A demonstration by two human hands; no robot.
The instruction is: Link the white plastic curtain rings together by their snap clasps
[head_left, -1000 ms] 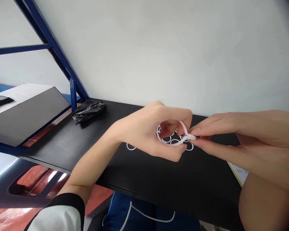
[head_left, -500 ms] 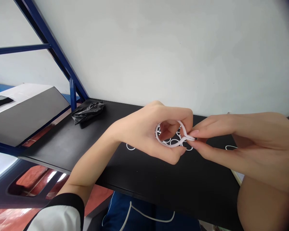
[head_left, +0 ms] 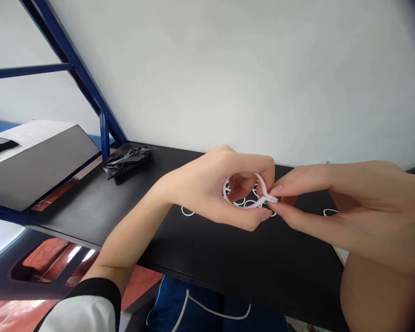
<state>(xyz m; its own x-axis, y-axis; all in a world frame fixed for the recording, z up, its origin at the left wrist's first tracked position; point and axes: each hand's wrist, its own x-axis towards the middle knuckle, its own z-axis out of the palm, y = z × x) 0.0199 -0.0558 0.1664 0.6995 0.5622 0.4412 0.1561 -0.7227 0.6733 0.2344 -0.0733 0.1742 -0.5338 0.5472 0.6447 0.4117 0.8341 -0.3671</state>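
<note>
My left hand (head_left: 224, 184) is curled around a white band bent into a loop (head_left: 262, 184), which lines the inside of its fingers and thumb. The band's two ends meet at the right and stick out together. Between thumb and fingertips my right hand (head_left: 335, 198) pinches those joined ends. Both hands are above the black table (head_left: 207, 258), fingertips almost touching. Several thin white rings (head_left: 187, 212) lie on the table behind and below my left hand, partly hidden by it. Whether the band's ends are fastened I cannot tell.
A crumpled black plastic bag (head_left: 126, 161) rests at the table's back left. A blue metal frame (head_left: 85, 83) rises beside it against the pale wall (head_left: 235, 78). A grey panel (head_left: 44, 161) stands at left. Near my right forearm a light-edged object (head_left: 339, 255) is partly hidden.
My right hand has shifted very slightly left, with its pinch kept on the band's ends. My left thumb and fingers have closed in slightly around the loop.
</note>
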